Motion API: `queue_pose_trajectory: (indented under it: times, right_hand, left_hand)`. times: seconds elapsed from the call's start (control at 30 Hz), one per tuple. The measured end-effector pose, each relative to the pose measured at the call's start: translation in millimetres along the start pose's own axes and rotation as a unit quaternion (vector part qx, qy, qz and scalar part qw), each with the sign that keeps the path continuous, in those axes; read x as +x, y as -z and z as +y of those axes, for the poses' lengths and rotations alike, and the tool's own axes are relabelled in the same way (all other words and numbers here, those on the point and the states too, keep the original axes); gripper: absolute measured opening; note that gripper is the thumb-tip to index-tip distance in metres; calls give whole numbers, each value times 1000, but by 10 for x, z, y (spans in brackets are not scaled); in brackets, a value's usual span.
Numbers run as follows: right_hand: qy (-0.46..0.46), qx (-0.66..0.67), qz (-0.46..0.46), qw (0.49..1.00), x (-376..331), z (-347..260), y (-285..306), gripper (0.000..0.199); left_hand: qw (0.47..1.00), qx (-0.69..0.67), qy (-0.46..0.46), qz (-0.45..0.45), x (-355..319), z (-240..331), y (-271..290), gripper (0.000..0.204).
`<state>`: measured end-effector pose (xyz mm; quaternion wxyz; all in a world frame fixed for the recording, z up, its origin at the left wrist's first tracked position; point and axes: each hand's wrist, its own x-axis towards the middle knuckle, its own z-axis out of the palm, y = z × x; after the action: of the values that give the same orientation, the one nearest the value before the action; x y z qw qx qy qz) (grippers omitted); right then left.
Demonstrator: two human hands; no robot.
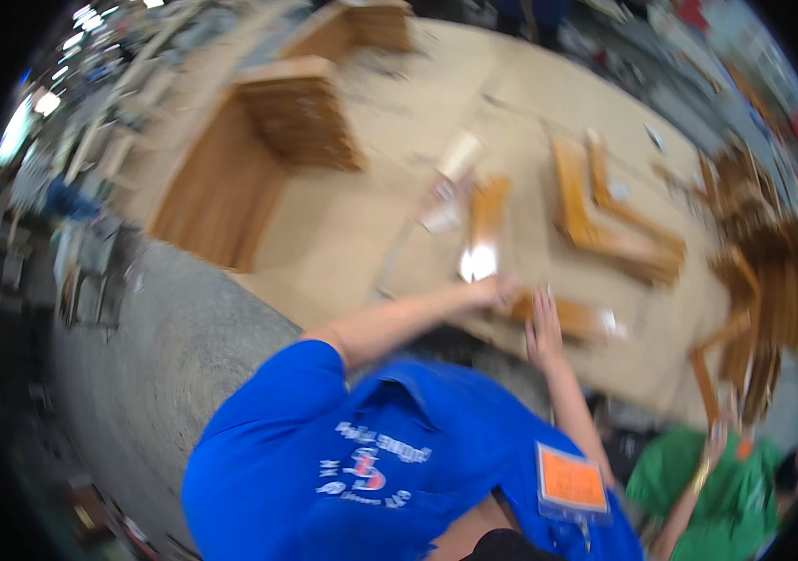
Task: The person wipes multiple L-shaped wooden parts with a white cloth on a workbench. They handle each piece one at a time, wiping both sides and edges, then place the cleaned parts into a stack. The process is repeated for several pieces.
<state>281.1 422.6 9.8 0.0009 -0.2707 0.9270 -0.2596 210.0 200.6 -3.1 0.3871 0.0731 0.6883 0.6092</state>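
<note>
The fingers of my left hand (497, 293) sit at the corner of what looks like an L-shaped wooden frame (578, 319) near my edge of the tabletop (324, 238); blur hides whether they grip it. On my right hand (546, 331) the fingers are extended, laid against the frame's near arm. Farther right lie angled wooden pieces (618, 245). A brown wooden stack (221, 182) stands to my left, and a co-worker in green (717, 496) is at my right.
</note>
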Motion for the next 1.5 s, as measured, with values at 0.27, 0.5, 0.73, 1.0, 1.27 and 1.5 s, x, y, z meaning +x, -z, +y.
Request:
queue_pose_trajectory:
  times: [0.27, 0.5, 0.73, 1.0, 1.27, 1.5]
  right_hand:
    - [-103, -55, -135, 984, -54, -208, -781, 78]
    - [-69, -155, -102, 980, -289, 380, -625, 70]
    - [-132, 11, -146, 980, 79, -173, -653, 66]
    - [-112, -101, -168, 974, 50, 18, -457, 67]
    - [-61, -58, -145, 986, 279, -397, -951, 64]
    - [-337, -66, -29, 939, -597, 1150, -93, 59]
  left_hand:
    - [717, 695, -21, 46, -182, -110, 100, 113]
    - [762, 645, -51, 17, -210, -79, 465, 116]
    - [781, 620, -66, 46, -230, -107, 421, 112]
    - [808, 586, -46, 44, -220, -127, 469, 105]
    - [774, 631, -34, 41, -210, -40, 382, 112]
    - [739, 673, -23, 25, -220, -30, 331, 118]
